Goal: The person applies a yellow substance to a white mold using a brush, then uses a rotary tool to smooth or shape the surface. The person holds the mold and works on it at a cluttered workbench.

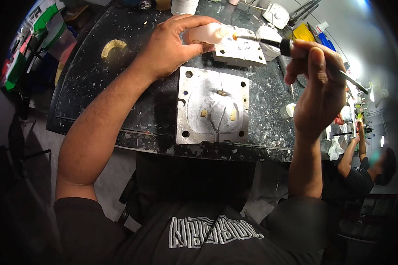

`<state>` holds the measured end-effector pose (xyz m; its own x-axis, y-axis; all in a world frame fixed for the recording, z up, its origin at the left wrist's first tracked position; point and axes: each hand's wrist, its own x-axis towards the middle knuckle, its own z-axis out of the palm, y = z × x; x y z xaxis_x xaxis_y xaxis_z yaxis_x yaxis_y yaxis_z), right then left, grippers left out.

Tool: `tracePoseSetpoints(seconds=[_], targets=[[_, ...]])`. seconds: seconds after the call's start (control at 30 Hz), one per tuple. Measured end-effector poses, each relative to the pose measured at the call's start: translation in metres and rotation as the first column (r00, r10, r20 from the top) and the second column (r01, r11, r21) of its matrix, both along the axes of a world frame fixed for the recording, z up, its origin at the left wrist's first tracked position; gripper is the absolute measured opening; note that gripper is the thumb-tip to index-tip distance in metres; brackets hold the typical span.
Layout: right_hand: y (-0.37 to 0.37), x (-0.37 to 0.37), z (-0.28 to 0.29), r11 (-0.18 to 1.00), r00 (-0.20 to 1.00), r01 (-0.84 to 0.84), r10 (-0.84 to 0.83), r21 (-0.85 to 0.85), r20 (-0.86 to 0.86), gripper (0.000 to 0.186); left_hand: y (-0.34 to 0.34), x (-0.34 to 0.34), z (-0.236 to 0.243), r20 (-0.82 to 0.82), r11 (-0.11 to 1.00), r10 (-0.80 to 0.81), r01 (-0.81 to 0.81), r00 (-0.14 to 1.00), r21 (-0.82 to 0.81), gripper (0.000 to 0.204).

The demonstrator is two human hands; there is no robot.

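My left hand (170, 48) is wrapped round a small pale bottle (204, 34), tipped so its mouth points right. My right hand (320, 84) grips a slim brush-like tool (273, 43) with a dark handle; its orange-tinged tip is close to the bottle's mouth, and I cannot tell if they touch. A thin metal shaft sticks out behind that hand. Below the bottle lies a square metal mould half (199, 119) with corner holes, a grey round inset and a few yellowish tooth-like pieces. Another pale mould block (239, 59) sits beyond it, partly behind the bottle and tool.
A yellowish horseshoe-shaped cast (113, 47) lies on the scuffed black table (150, 112) at left. White tubs (184, 6) stand at the back, and a small white cup (290, 110) rests near my right wrist. A co-worker (362, 172) is at the far right.
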<state>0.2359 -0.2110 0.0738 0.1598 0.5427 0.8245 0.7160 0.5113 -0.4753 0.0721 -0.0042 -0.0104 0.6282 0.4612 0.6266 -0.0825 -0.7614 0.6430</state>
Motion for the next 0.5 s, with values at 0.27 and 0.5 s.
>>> tracePoseSetpoints(seconds=[0.27, 0.5], targets=[[0.031, 0.002, -0.023, 0.988, 0.997, -0.056, 0.062, -0.141, 0.037, 0.017, 0.006, 0.002, 0.003, 0.139, 0.923, -0.007, -0.047, 0.99, 0.383, 0.054], [0.024, 0.018, -0.03, 0.961, 0.834, -0.226, 0.107, -0.158, -0.541, 0.03, 0.008, -0.005, 0.004, 0.045, 0.953, -0.006, -0.008, 0.999, 0.304, 0.052]])
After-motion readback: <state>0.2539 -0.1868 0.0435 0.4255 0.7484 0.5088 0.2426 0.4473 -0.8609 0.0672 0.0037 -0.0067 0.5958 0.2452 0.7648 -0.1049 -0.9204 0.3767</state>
